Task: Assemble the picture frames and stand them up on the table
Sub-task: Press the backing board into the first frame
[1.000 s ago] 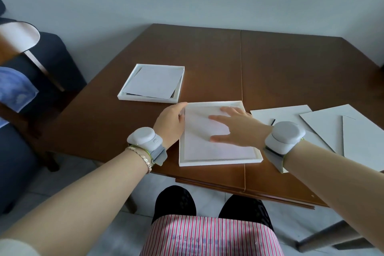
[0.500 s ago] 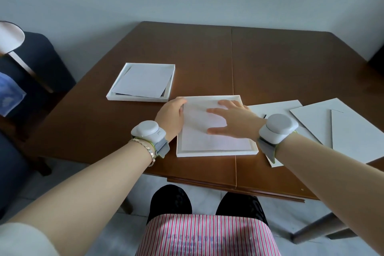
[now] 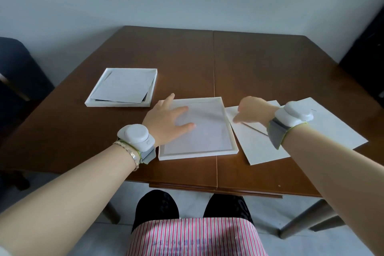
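Observation:
A white picture frame (image 3: pixel 226 153) lies face down near the table's front edge, with a white sheet (image 3: pixel 207 131) inside it. My left hand (image 3: pixel 166 119) rests flat on the sheet's left part, fingers spread. My right hand (image 3: pixel 252 110) is over the white backing boards (image 3: pixel 255 147) just right of the frame, fingers curled down onto the top board's edge; a grip cannot be made out. A second white frame (image 3: pixel 91 101) lies further back on the left, with a loose sheet (image 3: pixel 122 87) askew in it.
The brown wooden table (image 3: pixel 259 68) has a seam down its middle. More white boards (image 3: pixel 336 129) lie at the right. A dark chair (image 3: pixel 18 72) stands at the left, a dark object (image 3: pixel 367 48) at the far right. My knees are under the front edge.
My right hand left the sheet in the near frame and moved right to the backing boards. My left hand slid from the frame's left edge onto the sheet.

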`<state>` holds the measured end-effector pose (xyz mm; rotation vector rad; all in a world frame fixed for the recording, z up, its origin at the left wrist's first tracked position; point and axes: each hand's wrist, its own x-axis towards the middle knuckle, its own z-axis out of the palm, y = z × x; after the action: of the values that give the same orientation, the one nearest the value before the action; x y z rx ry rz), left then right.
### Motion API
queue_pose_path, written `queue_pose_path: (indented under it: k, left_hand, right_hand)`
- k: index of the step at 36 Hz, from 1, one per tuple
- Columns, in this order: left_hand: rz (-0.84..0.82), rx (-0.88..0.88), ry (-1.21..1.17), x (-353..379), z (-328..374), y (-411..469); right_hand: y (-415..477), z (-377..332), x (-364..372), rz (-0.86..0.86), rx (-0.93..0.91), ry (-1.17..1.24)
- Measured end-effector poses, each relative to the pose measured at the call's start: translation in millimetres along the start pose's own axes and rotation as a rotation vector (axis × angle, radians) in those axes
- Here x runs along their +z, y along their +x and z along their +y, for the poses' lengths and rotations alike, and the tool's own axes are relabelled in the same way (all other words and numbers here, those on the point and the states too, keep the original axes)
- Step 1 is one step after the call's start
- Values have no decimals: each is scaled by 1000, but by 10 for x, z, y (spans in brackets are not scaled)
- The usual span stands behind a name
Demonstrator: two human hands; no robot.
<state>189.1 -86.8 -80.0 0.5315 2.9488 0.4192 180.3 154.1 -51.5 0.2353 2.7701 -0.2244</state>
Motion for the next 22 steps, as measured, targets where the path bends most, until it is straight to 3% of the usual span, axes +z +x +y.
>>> queue_pose_path:
  k: [9,22]
  left_hand:
    - [-100,-61,118,8,23,66]
    - [-136,-72,89,-23,37,53]
  right_hand:
    - [-150,121,46,16,67,-155]
    - [-184,234,-64,97,-49,-73]
